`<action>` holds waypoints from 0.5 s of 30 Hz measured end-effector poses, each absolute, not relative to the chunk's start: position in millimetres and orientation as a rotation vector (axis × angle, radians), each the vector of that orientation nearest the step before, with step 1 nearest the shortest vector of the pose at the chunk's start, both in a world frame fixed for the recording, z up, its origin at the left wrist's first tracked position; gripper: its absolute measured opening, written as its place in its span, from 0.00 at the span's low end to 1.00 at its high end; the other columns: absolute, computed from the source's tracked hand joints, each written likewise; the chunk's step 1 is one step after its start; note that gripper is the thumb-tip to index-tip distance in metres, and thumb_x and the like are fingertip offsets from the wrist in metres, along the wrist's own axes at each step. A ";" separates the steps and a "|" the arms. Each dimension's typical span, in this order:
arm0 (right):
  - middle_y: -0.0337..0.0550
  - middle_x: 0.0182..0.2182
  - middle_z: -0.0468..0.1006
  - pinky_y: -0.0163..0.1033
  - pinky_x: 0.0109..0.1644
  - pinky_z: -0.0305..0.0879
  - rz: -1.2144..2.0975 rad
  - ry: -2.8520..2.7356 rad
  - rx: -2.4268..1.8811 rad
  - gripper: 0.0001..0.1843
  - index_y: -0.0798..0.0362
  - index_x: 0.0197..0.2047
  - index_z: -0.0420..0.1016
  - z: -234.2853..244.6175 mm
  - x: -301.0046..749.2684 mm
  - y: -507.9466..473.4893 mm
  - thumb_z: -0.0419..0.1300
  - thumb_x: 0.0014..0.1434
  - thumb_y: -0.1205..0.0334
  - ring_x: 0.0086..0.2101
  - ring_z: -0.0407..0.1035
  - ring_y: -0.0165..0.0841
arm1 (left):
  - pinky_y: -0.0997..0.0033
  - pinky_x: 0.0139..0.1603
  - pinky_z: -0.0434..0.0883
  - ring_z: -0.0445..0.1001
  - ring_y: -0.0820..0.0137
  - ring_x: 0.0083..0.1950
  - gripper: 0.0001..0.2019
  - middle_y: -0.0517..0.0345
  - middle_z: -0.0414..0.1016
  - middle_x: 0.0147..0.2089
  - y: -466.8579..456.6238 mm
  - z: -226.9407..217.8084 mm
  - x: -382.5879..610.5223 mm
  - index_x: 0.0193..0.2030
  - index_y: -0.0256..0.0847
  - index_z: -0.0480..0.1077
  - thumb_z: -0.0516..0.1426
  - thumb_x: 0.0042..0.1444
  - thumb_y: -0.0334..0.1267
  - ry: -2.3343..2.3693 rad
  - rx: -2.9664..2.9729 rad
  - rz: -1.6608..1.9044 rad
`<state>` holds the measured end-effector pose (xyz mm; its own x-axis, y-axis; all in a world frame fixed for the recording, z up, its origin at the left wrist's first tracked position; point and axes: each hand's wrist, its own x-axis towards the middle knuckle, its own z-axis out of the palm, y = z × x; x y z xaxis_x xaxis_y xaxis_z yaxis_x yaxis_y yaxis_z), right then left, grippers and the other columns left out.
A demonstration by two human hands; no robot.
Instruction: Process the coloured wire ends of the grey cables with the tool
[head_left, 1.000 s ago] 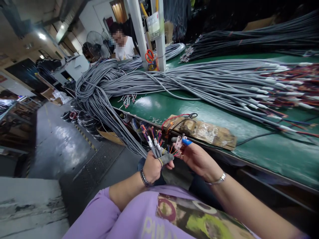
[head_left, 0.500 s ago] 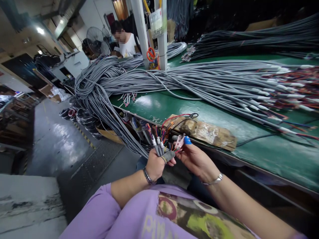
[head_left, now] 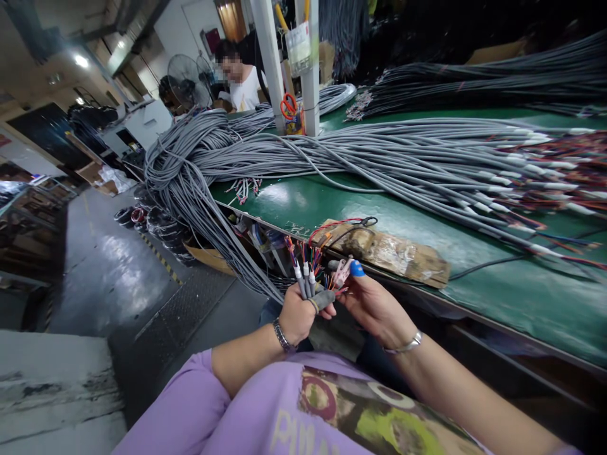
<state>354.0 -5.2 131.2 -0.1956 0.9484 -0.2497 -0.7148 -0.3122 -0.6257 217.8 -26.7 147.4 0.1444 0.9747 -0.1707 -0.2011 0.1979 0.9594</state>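
Observation:
My left hand [head_left: 300, 312] is closed around a bunch of grey cables [head_left: 305, 285], a grey cover on its thumb. Their upper ends are stripped, with white sleeves and thin multicoloured wires [head_left: 310, 254] fanning out. My right hand [head_left: 374, 302], blue tape on one fingertip, is closed just right of the bunch. Its fingers meet at the coloured wires, beside a small pale pink-and-white piece [head_left: 341, 273]; what exactly they pinch is too small to make out. Behind both hands, a taped wooden block [head_left: 398, 256] lies along the bench edge.
The green bench [head_left: 284, 205] carries a long bundle of grey cables [head_left: 332, 151] that hangs over its left end. Black cables [head_left: 455, 82] lie at the back. Red-handled scissors [head_left: 288, 106] stand by a white post [head_left: 310, 82]. Another person [head_left: 244, 85] sits beyond the bench.
The stripped cable ends in my left hand have shifted slightly to the right. My right hand keeps nearly the same place and grip.

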 end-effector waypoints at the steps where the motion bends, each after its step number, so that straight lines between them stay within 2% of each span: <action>1: 0.39 0.26 0.77 0.36 0.34 0.66 1.761 -0.447 -0.738 0.19 0.52 0.30 0.79 131.7 353.6 -5.2 0.69 0.47 0.44 0.28 0.68 0.30 | 0.77 0.21 0.66 0.68 0.76 0.18 0.17 0.57 0.71 0.18 -26.6 147.8 218.2 0.19 0.33 0.70 0.66 0.43 0.46 1.046 0.974 1.075; 15: 0.43 0.26 0.78 0.40 0.33 0.65 1.674 -0.527 -0.773 0.21 0.53 0.30 0.79 131.1 351.6 -5.2 0.68 0.47 0.42 0.27 0.68 0.33 | 0.77 0.21 0.67 0.67 0.76 0.18 0.18 0.57 0.71 0.17 -26.0 149.7 218.4 0.18 0.34 0.70 0.66 0.43 0.47 1.046 0.979 1.055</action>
<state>351.6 -5.2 131.1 -0.1224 0.9693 -0.2133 -0.6724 -0.2390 -0.7005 218.4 -26.0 149.7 0.1589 0.9705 -0.1814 -0.1898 0.2103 0.9590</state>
